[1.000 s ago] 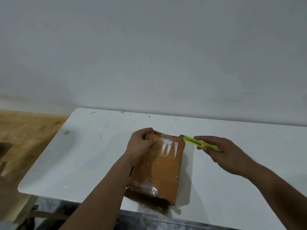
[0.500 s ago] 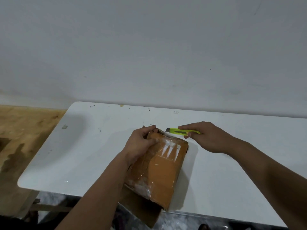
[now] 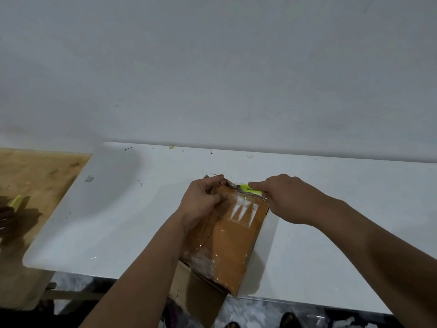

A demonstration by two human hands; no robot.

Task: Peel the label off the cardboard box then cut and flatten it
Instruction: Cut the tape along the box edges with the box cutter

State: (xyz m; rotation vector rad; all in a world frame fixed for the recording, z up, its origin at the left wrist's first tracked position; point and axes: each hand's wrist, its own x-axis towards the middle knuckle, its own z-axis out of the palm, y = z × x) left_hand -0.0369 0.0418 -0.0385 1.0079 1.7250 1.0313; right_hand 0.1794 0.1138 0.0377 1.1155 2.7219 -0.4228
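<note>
A brown cardboard box, wrapped in shiny clear tape, lies on the white table with its near end over the front edge. My left hand grips the box's far left corner. My right hand holds a yellow-green utility knife against the box's far top edge, index finger along the knife. The blade tip is hidden at the edge. A loose cardboard flap hangs below the table edge.
A white wall rises just behind the table. A wooden board lies to the left, where another person's hand holds a second yellow-green object. Below the front edge are floor and shoes.
My right hand has brought the knife leftward from beside the box onto its far top edge. The box has slid toward me, hanging further over the table's front edge.
</note>
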